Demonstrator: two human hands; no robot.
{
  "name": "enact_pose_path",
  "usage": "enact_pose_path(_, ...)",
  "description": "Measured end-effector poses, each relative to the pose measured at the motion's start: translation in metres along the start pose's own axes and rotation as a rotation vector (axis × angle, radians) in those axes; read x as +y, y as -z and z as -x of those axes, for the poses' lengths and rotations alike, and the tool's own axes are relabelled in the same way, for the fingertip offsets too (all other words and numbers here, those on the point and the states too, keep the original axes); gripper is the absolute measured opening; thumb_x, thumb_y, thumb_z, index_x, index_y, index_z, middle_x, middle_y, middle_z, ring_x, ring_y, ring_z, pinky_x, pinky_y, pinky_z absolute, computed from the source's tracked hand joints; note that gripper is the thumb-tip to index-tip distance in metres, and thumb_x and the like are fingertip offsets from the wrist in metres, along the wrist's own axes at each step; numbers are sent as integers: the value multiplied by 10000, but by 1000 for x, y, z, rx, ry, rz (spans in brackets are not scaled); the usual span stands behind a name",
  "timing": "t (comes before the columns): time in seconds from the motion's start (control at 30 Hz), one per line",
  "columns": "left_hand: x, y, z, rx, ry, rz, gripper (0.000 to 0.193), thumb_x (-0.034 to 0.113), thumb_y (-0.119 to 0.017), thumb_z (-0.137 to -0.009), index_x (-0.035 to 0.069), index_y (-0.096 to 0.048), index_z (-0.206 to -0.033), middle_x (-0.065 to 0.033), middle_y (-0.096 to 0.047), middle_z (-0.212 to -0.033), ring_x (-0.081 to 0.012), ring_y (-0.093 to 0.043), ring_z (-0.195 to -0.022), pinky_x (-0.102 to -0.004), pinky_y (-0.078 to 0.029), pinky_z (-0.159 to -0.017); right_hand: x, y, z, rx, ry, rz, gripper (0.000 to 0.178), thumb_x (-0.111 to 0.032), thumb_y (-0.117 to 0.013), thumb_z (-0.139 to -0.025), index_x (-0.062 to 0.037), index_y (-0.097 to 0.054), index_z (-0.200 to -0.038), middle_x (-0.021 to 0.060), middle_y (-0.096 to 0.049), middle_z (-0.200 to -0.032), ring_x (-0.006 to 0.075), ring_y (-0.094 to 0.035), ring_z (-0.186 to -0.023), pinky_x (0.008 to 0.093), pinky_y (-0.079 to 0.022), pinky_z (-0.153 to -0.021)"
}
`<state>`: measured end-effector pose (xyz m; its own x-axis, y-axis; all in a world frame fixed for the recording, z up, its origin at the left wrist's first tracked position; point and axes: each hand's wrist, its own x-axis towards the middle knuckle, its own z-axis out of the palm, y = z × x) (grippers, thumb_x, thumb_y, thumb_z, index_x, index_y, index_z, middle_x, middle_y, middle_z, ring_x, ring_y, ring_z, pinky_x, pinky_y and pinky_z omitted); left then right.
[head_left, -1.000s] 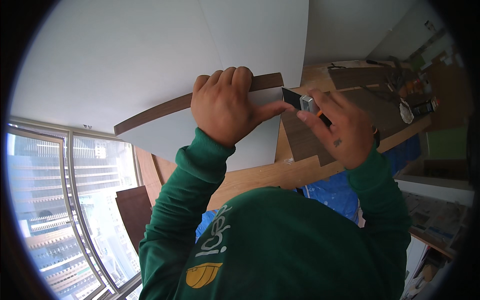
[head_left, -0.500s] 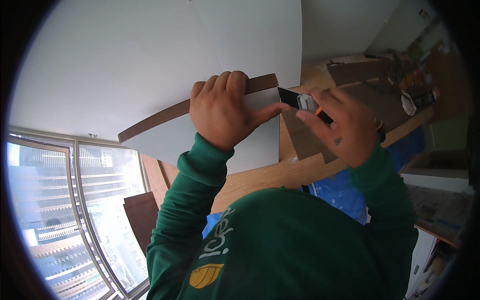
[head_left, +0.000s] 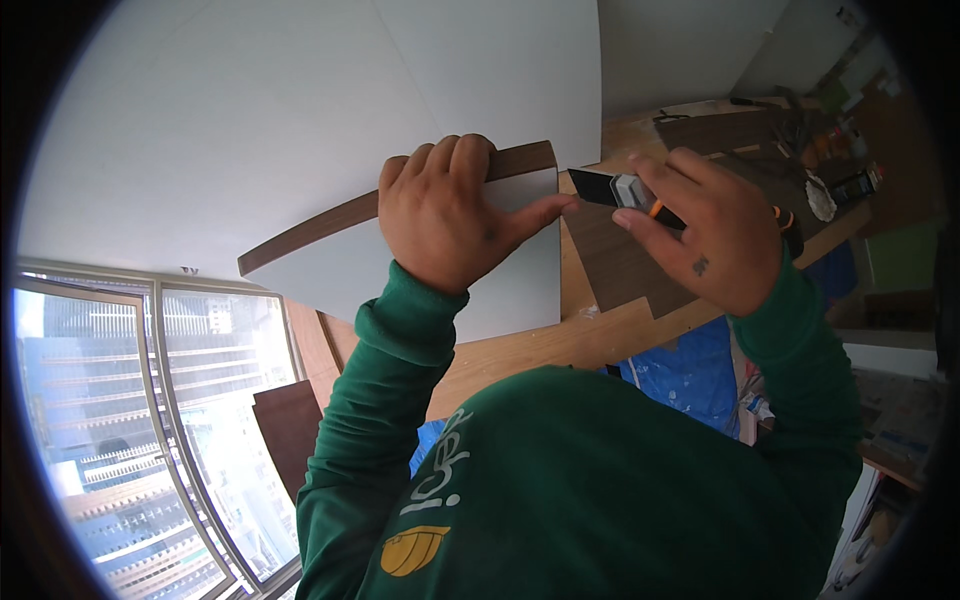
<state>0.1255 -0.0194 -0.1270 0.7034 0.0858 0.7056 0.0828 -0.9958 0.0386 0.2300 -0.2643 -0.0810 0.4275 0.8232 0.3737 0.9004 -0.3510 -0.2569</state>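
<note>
My left hand (head_left: 455, 215) grips the top edge of a flat panel (head_left: 340, 265), pale grey on its face with a dark brown wood-look edge strip along the top. The thumb lies across the panel's face near its right end. My right hand (head_left: 705, 235) holds a utility knife (head_left: 620, 190) with a black front and grey body. The knife's tip sits just right of the panel's right end, close to my left thumb. Both green sleeves come up from the lower edge.
A white wall (head_left: 300, 110) stands behind the panel. Wooden boards (head_left: 620, 260) and a cluttered bench with tools (head_left: 800, 160) lie to the right. Blue sheeting (head_left: 690, 375) is below. Large windows (head_left: 150, 430) with a city view fill the lower left.
The view has shifted a little. My right hand with the knife has stayed at the panel's right end, and my left hand keeps its grip on the top edge.
</note>
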Motion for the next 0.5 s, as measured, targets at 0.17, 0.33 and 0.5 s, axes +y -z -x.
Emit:
enact_pose_path(0.17, 2, 3, 1, 6, -14, 11, 793, 817, -836, -597, 96, -560, -779, -15, -559, -659, -227, -560, -587, -362, -417, -662, 1, 1, -6, -47, 17, 37, 424, -341, -819, -890, -60, -721, -1193, 77, -632, -862, 259, -643, -725, 378, -501, -625)
enact_pose_path(0.33, 4, 5, 3, -1, -23, 14, 810, 835, -817, -596, 90, -560, -783, -16, -557, -666, -226, -573, -606, -370, -422, -665, 0, -3, -8, -43, 15, 39, 400, -359, -812, -894, -98, -734, -1187, 69, -627, -843, 249, -640, -708, 388, -498, -617)
enact_pose_path(0.5, 3, 1, 5, 12, -10, 51, 820, 858, -797, -595, 93, -578, -792, -16, -580, -687, -232, -586, -611, -368, -432, -669, -1, 0, -7, -39, -16, 49, 387, -346, -809, -904, -43, -718, -1128, 88, -638, -857, 282, -654, -725, 404, -516, -635)
